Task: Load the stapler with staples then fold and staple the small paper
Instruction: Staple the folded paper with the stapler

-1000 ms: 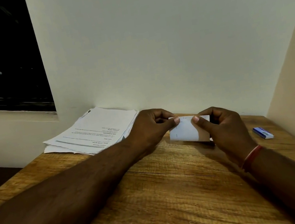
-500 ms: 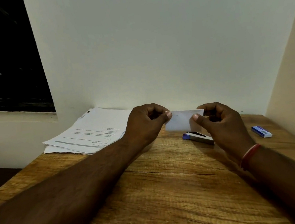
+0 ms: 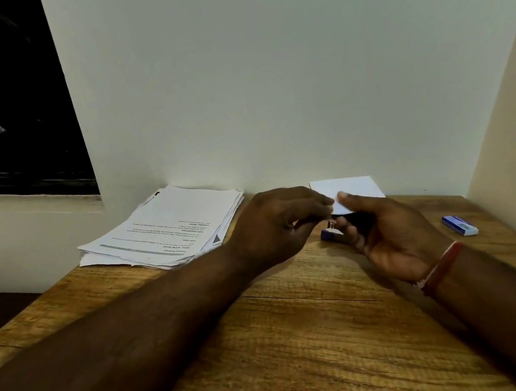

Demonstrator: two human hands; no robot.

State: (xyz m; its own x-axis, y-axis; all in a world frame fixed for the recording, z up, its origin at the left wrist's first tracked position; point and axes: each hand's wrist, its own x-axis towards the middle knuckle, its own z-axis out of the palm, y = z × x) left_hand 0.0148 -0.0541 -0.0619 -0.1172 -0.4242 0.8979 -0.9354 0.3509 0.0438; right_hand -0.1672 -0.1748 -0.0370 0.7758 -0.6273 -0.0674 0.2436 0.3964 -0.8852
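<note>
The wooden table (image 3: 303,338) fills the foreground, with a stack of printed sheets (image 3: 168,227) at its far left against the wall. Above the middle, the left hand (image 3: 280,222) curls its fingers and pinches the lower left corner of the small paper (image 3: 351,187). The right hand (image 3: 391,236) (palm turned up) holds the same sheet, thumb on its face. The paper stands raised between them. Under the fingers lies the blue stapler (image 3: 330,234), partly hidden. A staple box (image 3: 459,225) sits well right.

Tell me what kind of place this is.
Likely a study or office corner: a wooden desk against plain walls, a stack of printed papers, a small blue box.
</note>
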